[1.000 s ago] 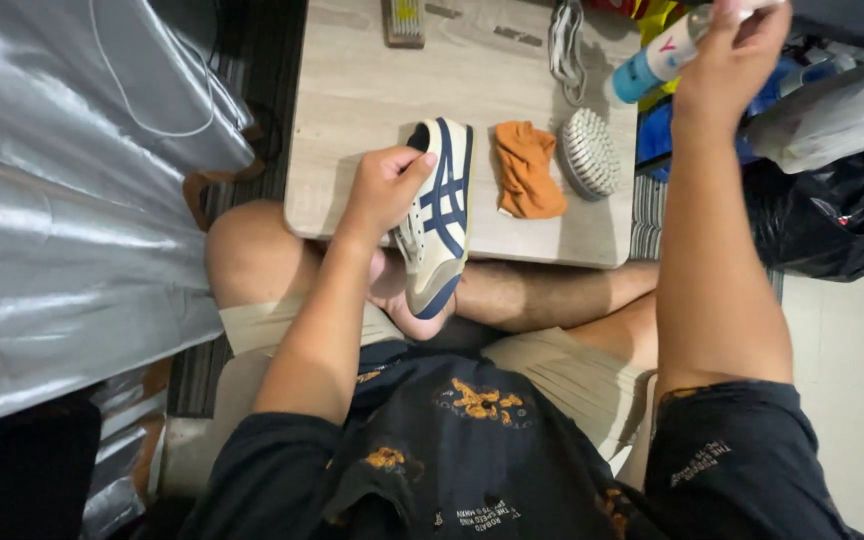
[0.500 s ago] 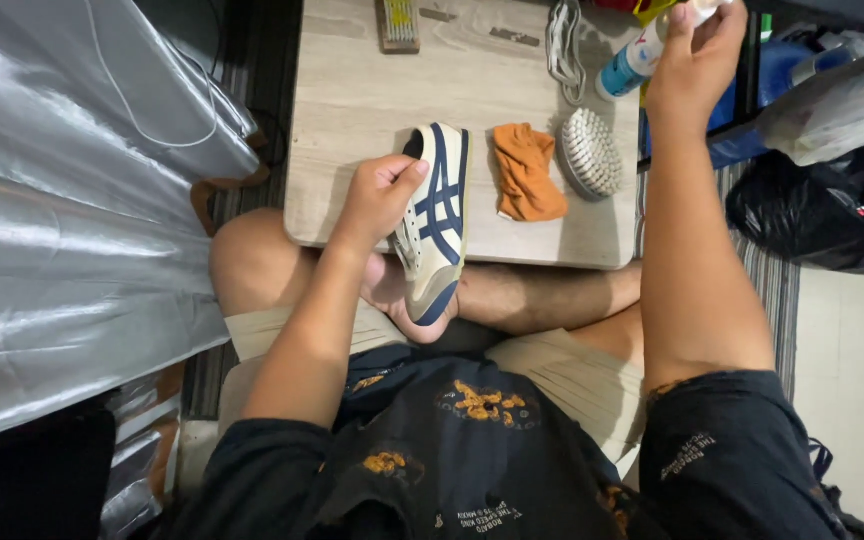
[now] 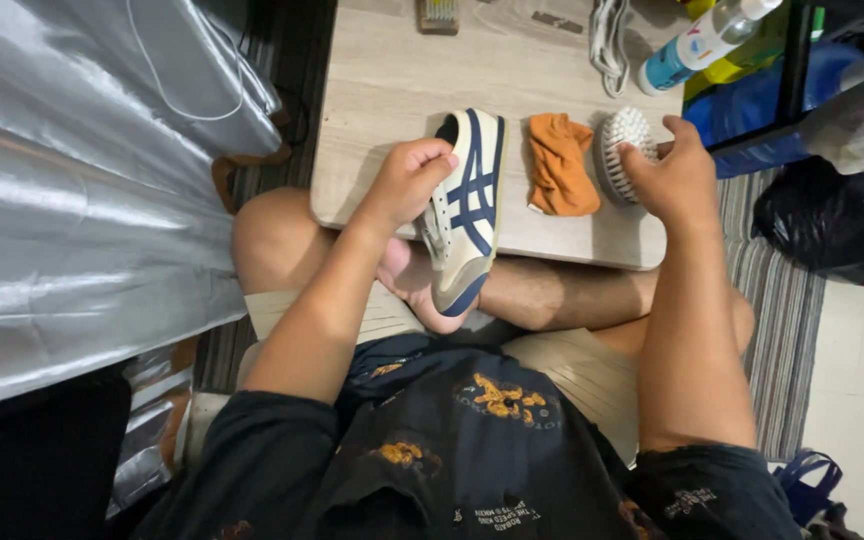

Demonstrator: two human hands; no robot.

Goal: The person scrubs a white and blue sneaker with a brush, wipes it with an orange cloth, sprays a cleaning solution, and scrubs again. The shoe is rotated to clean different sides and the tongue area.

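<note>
My left hand grips a cream sneaker with navy stripes at its heel opening. The shoe lies half on the front edge of a low wooden table, with its toe hanging over my crossed legs. My right hand is curled around the right side of a round white scrub brush that rests on the table, and its thumb lies on the bristles. A crumpled orange cloth sits between the shoe and the brush.
A spray bottle with a blue base, white laces and a small wooden brush lie at the table's far side. A black bag sits at the right, with a shiny silver sheet at the left. A striped rug is underneath.
My right hand has let go of the spray bottle at the far right and come down onto the white brush. The left hand still holds the shoe in place.
</note>
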